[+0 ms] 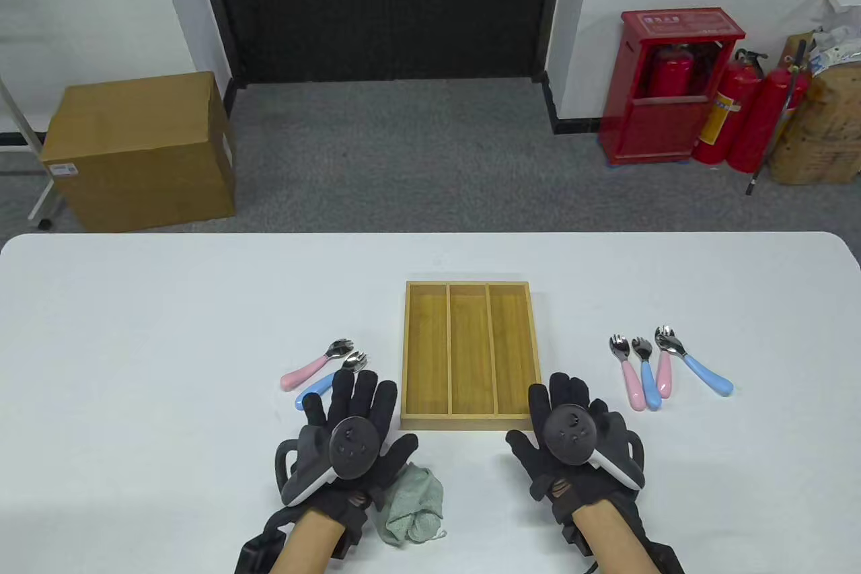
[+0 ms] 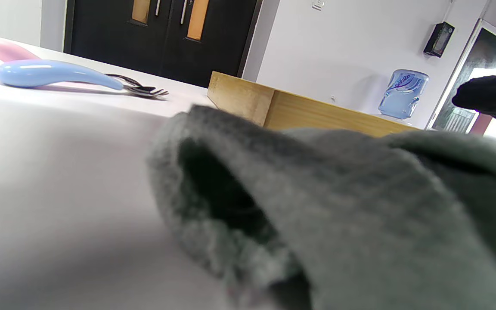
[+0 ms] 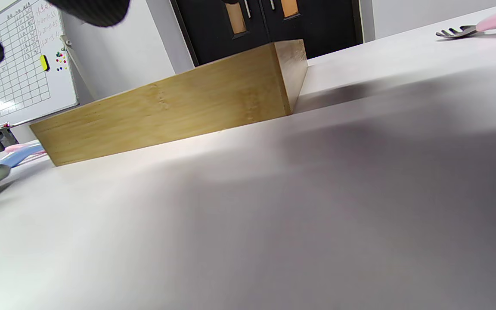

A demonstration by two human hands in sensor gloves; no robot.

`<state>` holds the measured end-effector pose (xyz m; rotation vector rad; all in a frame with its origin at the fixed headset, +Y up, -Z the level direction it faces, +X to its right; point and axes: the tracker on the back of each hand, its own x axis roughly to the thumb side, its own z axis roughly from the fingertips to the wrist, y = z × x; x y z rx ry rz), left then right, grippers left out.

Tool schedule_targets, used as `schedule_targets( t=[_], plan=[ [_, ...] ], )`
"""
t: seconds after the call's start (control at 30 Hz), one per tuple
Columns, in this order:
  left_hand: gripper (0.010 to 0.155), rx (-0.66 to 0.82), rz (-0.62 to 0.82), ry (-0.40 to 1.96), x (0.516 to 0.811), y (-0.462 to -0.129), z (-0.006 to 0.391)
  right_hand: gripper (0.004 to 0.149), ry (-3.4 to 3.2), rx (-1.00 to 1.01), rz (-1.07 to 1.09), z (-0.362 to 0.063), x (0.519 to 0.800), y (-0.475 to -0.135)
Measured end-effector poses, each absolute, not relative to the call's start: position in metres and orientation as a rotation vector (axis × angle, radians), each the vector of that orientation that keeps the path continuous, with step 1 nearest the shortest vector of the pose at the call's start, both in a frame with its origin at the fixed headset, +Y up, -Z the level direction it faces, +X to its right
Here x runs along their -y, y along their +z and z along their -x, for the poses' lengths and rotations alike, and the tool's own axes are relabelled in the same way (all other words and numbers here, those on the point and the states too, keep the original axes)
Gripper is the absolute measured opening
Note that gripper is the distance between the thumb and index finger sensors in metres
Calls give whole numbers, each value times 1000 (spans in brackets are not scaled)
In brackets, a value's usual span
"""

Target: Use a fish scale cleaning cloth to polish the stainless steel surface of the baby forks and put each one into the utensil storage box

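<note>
A bamboo storage box point(image 1: 410, 359) with three compartments, all bare, sits mid-table. Left of it lie a pink-handled fork point(image 1: 311, 369) and a blue-handled fork point(image 1: 321, 385). Right of the box lie several forks: pink point(image 1: 632, 382), blue point(image 1: 650, 382), pink point(image 1: 664, 372) and blue point(image 1: 703, 372). A crumpled grey-green cloth point(image 1: 414, 500) lies at the front, partly under my left hand point(image 1: 356, 409), whose fingers are spread flat over the blue fork's handle end. My right hand point(image 1: 565, 402) lies flat beside the box's near right corner, holding nothing. The cloth point(image 2: 338, 206) fills the left wrist view.
The white table point(image 1: 134, 332) stretches wide on both sides. Beyond its far edge stand a cardboard box point(image 1: 141, 150) on the floor at left and a red extinguisher cabinet point(image 1: 666, 89) with extinguishers at right.
</note>
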<state>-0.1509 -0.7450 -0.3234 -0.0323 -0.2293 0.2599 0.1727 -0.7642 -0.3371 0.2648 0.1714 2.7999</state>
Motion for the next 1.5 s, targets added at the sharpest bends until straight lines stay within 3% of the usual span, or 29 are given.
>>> schedule_targets(
  t=[0.33, 0.8, 1.1, 1.33, 1.5],
  plan=[
    [86, 193, 34, 307, 747, -326, 164, 81, 2788, -132, -268, -172, 762, -338],
    [93, 207, 8, 314, 727, -319, 173, 81, 2775, -106, -266, -173, 758, -336],
    [86, 239, 31, 346, 720, -319, 185, 80, 2769, -115, -254, -173, 759, -338],
    [77, 292, 154, 300, 726, -322, 189, 79, 2777, -133, -241, -174, 763, -340],
    [81, 333, 298, 178, 735, -321, 172, 79, 2782, -136, -237, -176, 763, -339]
  ],
)
